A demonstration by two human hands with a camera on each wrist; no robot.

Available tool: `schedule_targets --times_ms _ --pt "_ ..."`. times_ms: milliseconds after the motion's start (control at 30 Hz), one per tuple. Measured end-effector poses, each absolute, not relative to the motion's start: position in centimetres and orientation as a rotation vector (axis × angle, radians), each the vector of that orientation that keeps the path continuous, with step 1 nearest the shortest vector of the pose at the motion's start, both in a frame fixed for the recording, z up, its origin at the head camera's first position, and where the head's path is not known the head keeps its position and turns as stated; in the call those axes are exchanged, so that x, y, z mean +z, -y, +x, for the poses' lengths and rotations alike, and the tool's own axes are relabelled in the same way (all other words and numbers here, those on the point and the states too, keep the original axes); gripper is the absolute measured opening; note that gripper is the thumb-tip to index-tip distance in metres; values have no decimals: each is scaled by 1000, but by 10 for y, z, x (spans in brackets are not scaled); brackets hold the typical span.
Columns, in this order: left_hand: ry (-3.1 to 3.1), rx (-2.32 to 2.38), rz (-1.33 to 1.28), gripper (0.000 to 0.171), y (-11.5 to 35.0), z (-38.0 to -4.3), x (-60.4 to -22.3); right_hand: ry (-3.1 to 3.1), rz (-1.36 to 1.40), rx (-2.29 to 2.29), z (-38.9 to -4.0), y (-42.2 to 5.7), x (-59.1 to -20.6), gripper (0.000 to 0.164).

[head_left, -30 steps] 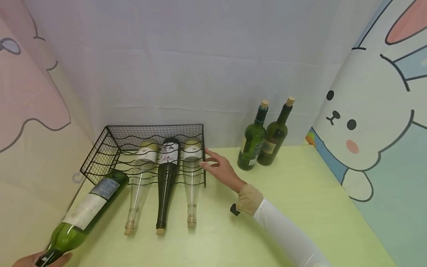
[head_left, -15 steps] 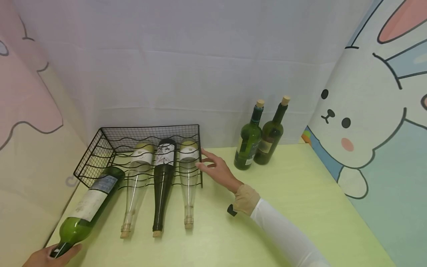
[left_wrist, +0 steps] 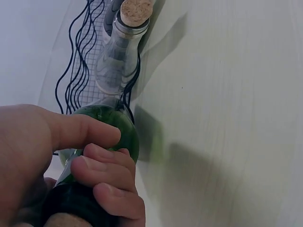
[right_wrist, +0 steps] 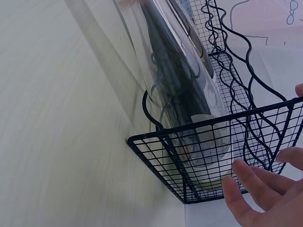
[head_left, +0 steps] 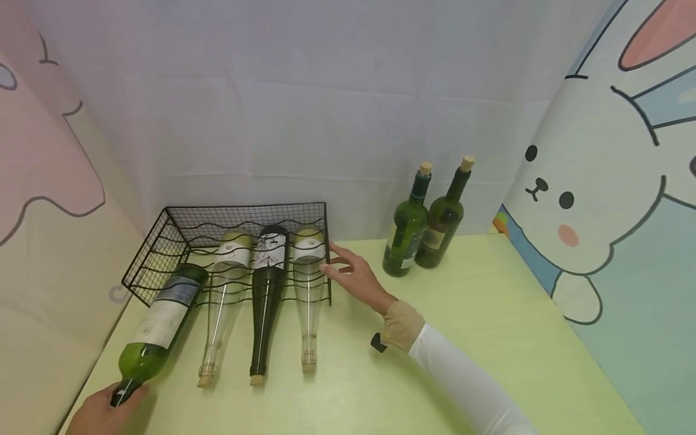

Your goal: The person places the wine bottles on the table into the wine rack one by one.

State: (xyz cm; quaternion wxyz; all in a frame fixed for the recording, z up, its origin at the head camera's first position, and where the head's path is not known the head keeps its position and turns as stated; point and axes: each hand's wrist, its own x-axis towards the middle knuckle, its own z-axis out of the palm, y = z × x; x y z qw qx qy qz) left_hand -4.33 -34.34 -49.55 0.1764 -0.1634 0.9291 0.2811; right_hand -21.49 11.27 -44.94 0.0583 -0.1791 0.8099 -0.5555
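My left hand [head_left: 103,412] grips the neck of a green wine bottle [head_left: 159,323] with a white and blue label. The bottle slants with its base over the left front of the black wire wine rack [head_left: 244,206]. In the left wrist view, several fingers curl round the bottle's dark neck, and its cork end points towards the camera. At the rack's right side is my right hand [head_left: 359,281]. Its outstretched fingers touch the mesh end panel [right_wrist: 208,161]. Lying in the rack are a clear bottle [head_left: 219,311], a dark bottle [head_left: 263,320] and another clear bottle [head_left: 309,296], corks towards me.
On the table's back right, a green corked bottle [head_left: 405,232] and a darker corked bottle [head_left: 443,226] stand upright, close together. A white curtain [head_left: 348,121] hangs behind the pale green table [head_left: 489,314]. Printed cloth [head_left: 592,241] borders the right side.
My left hand has moved right and forward with the green wine bottle, bringing its base further over the rack's front. The right hand keeps its place at the rack's side.
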Motion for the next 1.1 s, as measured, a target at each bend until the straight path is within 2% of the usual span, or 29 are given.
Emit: schedule_targets --times_ms 400,600,1100 --pt "-2620 869 -342 54 333 -65 -490 -2475 -507 -1667 -211 -111 -443 66" --pt "-2669 881 -295 54 327 -81 -488 -2458 -522 -1654 -209 -109 -436 67" --pt "-2701 965 -254 55 319 -111 -489 -2455 -525 -1701 -213 -112 -450 71"
